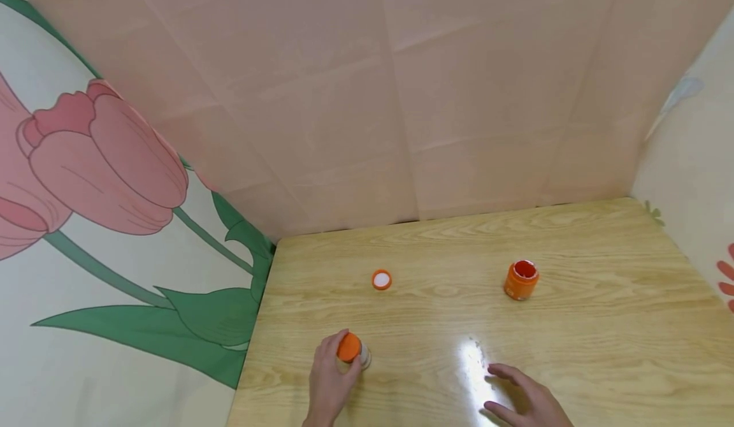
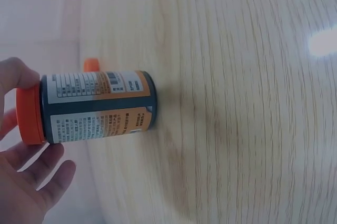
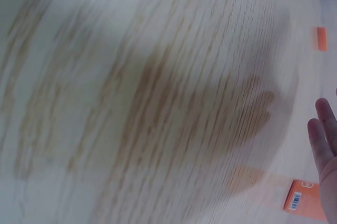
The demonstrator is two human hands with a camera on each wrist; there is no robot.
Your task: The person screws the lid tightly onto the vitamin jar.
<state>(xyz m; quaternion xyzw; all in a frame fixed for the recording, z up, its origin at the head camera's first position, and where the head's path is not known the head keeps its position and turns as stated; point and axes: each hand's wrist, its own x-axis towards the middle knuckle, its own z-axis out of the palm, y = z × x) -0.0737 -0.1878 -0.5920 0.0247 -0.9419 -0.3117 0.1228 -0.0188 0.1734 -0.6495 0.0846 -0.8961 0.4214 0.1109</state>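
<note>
My left hand (image 1: 331, 376) grips the orange lid of a labelled jar (image 2: 100, 105) from above, thumb on one side and fingers on the other. The jar's body is dark, with a white and orange printed label; in the head view the hand hides part of it. Whether its base touches the table I cannot tell. My right hand (image 1: 530, 398) hovers near the front edge of the view, fingers spread and holding nothing. Beyond it stands an orange jar (image 1: 520, 282) without a lid, red inside. An orange lid (image 1: 381, 280) lies with its white inner side up.
The wood-grain table (image 1: 441, 255) reaches back to a pink sheet (image 1: 401, 95). On the left is a wall with printed tulips (image 1: 109, 153). A pale wall (image 1: 699, 134) borders the right side. Light glares off the tabletop between the hands.
</note>
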